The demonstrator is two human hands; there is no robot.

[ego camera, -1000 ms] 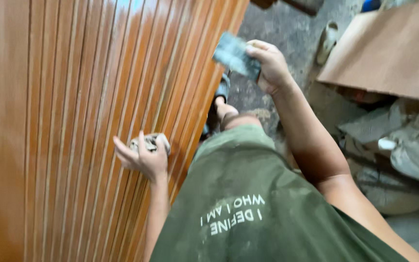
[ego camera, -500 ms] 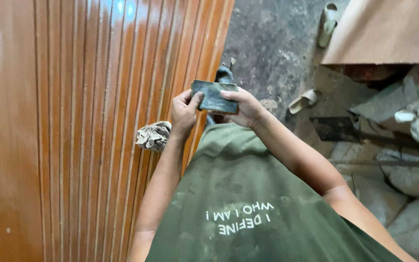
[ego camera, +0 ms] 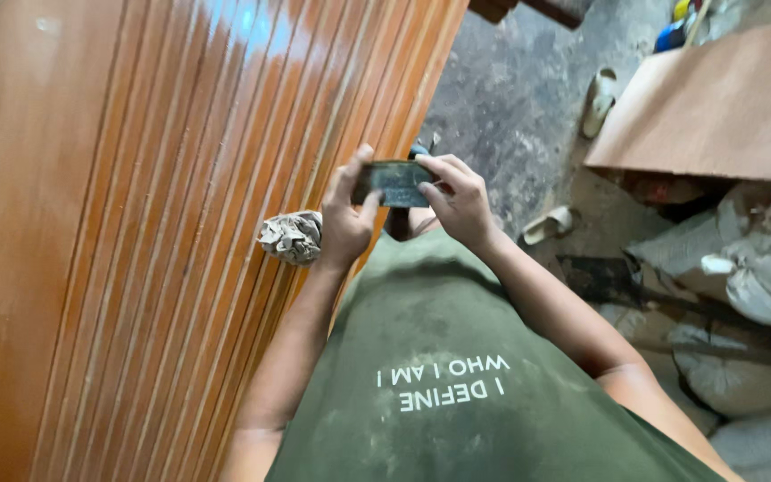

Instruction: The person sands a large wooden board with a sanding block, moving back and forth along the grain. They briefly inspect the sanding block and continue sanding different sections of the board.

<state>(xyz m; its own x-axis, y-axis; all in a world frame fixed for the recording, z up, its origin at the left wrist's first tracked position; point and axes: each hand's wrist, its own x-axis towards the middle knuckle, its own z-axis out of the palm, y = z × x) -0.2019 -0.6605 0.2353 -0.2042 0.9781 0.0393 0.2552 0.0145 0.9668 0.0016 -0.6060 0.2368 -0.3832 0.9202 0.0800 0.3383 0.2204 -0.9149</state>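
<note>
Head view shows both hands pinching a small dark sanding pad (ego camera: 394, 183) level, long axis across, left hand (ego camera: 345, 219) and right hand (ego camera: 457, 201) at opposite ends, above the ribbed wooden panel (ego camera: 180, 223).

A single view is given, taken from a camera worn on the head and aimed steeply downward along the person's own torso. The green shirt (ego camera: 457, 393) fills the lower frame (it is seen upside down, being so close). Both forearms are seen running away from the lens to the left hand (ego camera: 343, 223) and right hand (ego camera: 459, 198), held near, at mid-frame. A ribbed wooden panel (ego camera: 162, 223) occupies the left half; the grey floor (ego camera: 510, 98) is seen farther off at upper right.
</note>
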